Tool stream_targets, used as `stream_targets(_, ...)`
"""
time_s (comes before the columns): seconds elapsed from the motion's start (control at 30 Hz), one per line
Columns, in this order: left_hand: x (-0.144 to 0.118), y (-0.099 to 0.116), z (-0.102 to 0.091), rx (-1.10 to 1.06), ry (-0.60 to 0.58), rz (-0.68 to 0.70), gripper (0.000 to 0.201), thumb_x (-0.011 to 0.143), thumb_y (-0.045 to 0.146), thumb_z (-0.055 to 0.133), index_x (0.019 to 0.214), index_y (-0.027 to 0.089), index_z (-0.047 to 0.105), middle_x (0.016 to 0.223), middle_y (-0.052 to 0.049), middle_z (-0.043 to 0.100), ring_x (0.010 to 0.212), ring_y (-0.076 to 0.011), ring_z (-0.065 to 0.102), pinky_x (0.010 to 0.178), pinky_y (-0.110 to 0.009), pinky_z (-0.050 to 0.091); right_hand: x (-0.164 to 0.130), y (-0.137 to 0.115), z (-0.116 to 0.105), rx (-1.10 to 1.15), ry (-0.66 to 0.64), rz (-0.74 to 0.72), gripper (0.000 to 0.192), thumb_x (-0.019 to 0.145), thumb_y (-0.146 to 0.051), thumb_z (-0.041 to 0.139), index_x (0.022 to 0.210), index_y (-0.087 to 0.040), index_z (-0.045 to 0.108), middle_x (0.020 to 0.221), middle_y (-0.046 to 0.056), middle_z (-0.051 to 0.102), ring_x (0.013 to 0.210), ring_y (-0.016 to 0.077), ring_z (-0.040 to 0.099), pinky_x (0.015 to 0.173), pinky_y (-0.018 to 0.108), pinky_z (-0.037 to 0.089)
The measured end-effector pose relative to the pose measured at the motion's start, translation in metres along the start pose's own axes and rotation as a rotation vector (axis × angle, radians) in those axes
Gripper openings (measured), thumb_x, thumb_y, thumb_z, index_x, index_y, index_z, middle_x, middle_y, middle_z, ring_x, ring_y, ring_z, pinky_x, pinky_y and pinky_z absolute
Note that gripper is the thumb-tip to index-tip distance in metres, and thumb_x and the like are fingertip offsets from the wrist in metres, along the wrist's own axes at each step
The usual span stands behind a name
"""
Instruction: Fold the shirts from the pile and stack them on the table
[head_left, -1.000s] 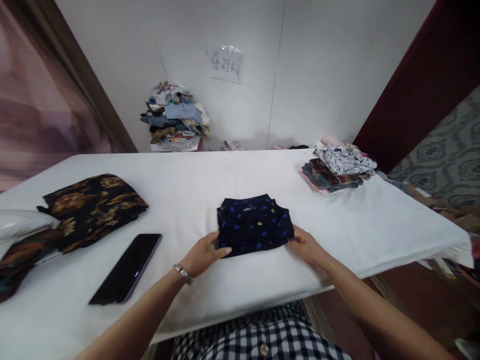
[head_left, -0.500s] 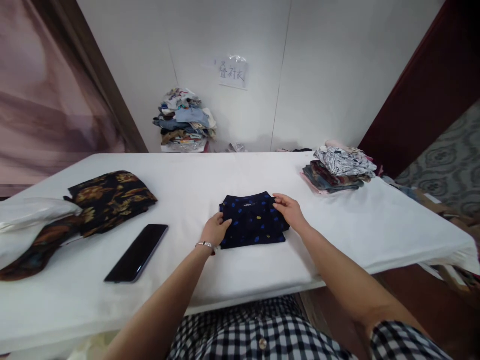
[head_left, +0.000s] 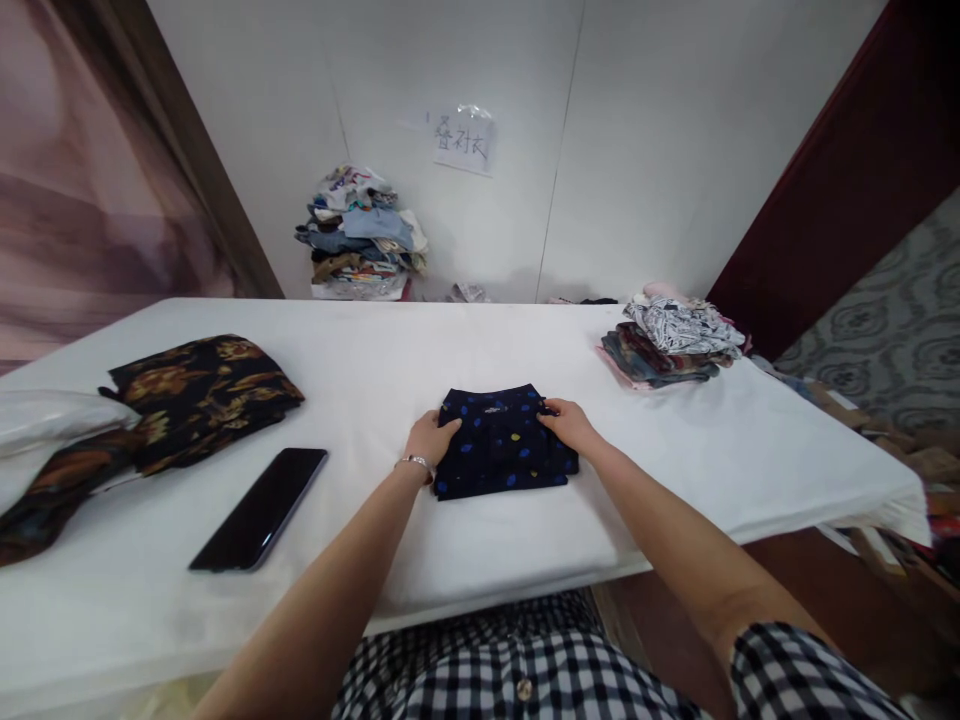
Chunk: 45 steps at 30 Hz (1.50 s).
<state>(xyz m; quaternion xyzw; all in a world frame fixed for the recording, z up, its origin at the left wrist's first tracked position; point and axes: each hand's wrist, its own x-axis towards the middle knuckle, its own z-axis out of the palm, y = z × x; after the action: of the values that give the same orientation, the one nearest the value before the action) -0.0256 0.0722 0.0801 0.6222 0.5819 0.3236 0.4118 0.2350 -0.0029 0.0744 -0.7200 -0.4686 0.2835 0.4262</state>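
1. Resting on the folded shirt (head_left: pixel 501 442), both hands sit at its far corners; half a second ago the right hand (head_left: pixel 570 424) lay a little farther out on the right edge, and it has since drawn in slightly, while the left hand (head_left: pixel 429 436) has hardly moved.
2. A second ago both hands were at the near corners of the shirt, so they have travelled from the front edge to the back.
3. The left fingers lie together, curled over the far left corner; the right fingers are also close together, pressing on the far right corner. Whether either hand pinches cloth is hard to tell, since the fingertips blend into the dark fabric.
4. The shirt's right edge is partly covered by the right hand, and its small label near the collar is too small to read.
5. The shirt lies flat on the white table (head_left: pixel 420 350), near the front edge and about midway across it. Its long axis runs left to right, with the collar side pointing away from the person.
6. A phone (head_left: pixel 259 508) lies to the left, a dark patterned cloth (head_left: pixel 199 390) beyond it, and a stack of folded clothes (head_left: pixel 671 345) sits at the far right.
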Motion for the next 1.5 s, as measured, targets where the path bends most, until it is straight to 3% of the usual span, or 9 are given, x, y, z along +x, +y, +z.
stream_targets(0.17, -0.004, -0.013, -0.003, -0.067, 0.084, 0.081, 0.032, 0.078, 0.043, 0.056, 0.102, 0.022, 0.06, 0.105, -0.005, 0.07, 0.096, -0.0209, 0.064, 0.084, -0.032, 0.049, 0.002, -0.01, 0.014, 0.207, 0.151, -0.235, 0.024, 0.071, -0.031, 0.06, 0.091, -0.021, 0.069, 0.094, 0.002, 0.072, 0.09, 0.019, 0.063, 0.088, 0.033, 0.048)
stream_targets(0.47, -0.008, -0.025, 0.0, -0.019, -0.019, 0.111, 0.047, 0.082, 0.056, 0.051, 0.114, 0.023, 0.061, 0.116, -0.007, 0.067, 0.11, -0.0262, 0.059, 0.095, -0.039, 0.043, 0.003, -0.005, 0.026, 0.386, 0.038, 0.07, 0.032, 0.067, -0.037, 0.067, 0.094, -0.02, 0.069, 0.091, 0.003, 0.073, 0.088, 0.0202, 0.066, 0.085, 0.034, 0.05)
stream_targets(0.7, -0.01, -0.019, -0.003, 0.138, -0.059, 0.166, 0.045, 0.092, 0.045, 0.034, 0.124, 0.022, 0.057, 0.127, -0.008, 0.062, 0.117, -0.0254, 0.056, 0.099, -0.038, 0.041, -0.029, 0.004, 0.021, 0.144, 0.096, -0.127, 0.061, 0.08, -0.05, 0.059, 0.136, -0.026, 0.05, 0.145, 0.006, 0.046, 0.132, 0.0212, 0.043, 0.112, 0.039, 0.031)
stream_targets(0.83, -0.008, -0.014, 0.0, 0.267, -0.054, 0.137, 0.038, 0.089, 0.038, 0.04, 0.113, 0.02, 0.063, 0.111, -0.012, 0.069, 0.106, -0.0305, 0.062, 0.09, -0.041, 0.045, -0.039, 0.013, 0.031, -0.162, -0.123, -0.292, 0.061, 0.081, -0.052, 0.059, 0.136, -0.026, 0.051, 0.152, 0.005, 0.033, 0.143, 0.0235, 0.024, 0.118, 0.045, 0.013)
stream_targets(1.0, -0.01, -0.02, 0.003, 0.242, 0.027, 0.161, 0.044, 0.087, 0.037, 0.046, 0.126, 0.019, 0.054, 0.117, -0.012, 0.066, 0.108, -0.0296, 0.061, 0.092, -0.041, 0.046, -0.044, 0.013, 0.031, -0.173, -0.134, -0.252, 0.06, 0.083, -0.054, 0.056, 0.136, -0.026, 0.051, 0.153, 0.005, 0.032, 0.143, 0.0221, 0.022, 0.118, 0.046, 0.012)
stream_targets(1.2, -0.022, -0.021, 0.002, 0.35, 0.185, 0.452, 0.056, 0.089, 0.047, 0.044, 0.136, 0.015, 0.045, 0.14, -0.016, 0.047, 0.128, -0.0305, 0.044, 0.104, -0.045, 0.038, -0.082, 0.012, 0.007, 0.032, 0.22, -0.199, 0.046, 0.079, -0.055, 0.059, 0.109, -0.022, 0.068, 0.138, 0.01, 0.053, 0.132, 0.0249, 0.041, 0.11, 0.044, 0.032)
stream_targets(1.27, -0.03, -0.015, 0.004, 0.434, 0.176, 0.562, 0.055, 0.09, 0.048, 0.042, 0.135, 0.016, 0.048, 0.146, -0.015, 0.042, 0.136, -0.0315, 0.033, 0.11, -0.049, 0.029, -0.102, 0.013, 0.0, 0.127, 0.293, -0.123, 0.041, 0.076, -0.055, 0.062, 0.099, -0.02, 0.068, 0.116, 0.012, 0.065, 0.108, 0.0262, 0.059, 0.09, 0.042, 0.048)
stream_targets(1.37, -0.044, -0.007, 0.01, 0.512, 0.055, 0.723, 0.056, 0.09, 0.051, 0.043, 0.137, 0.021, 0.047, 0.15, -0.011, 0.037, 0.142, -0.0309, 0.024, 0.115, -0.055, 0.013, -0.131, 0.007, -0.004, 0.4, 0.129, 0.191, 0.037, 0.073, -0.051, 0.067, 0.092, -0.02, 0.065, 0.083, 0.008, 0.071, 0.066, 0.0199, 0.064, 0.056, 0.033, 0.051)
stream_targets(1.5, -0.055, -0.009, 0.023, 0.55, -0.223, 0.853, 0.068, 0.083, 0.061, 0.05, 0.14, 0.024, 0.044, 0.151, -0.011, 0.037, 0.141, -0.0317, 0.025, 0.115, -0.057, 0.009, -0.15, -0.009, 0.002, 0.656, -0.191, 0.539, 0.034, 0.077, -0.044, 0.068, 0.097, -0.017, 0.062, 0.093, 0.012, 0.072, 0.071, 0.0203, 0.069, 0.052, 0.028, 0.051)
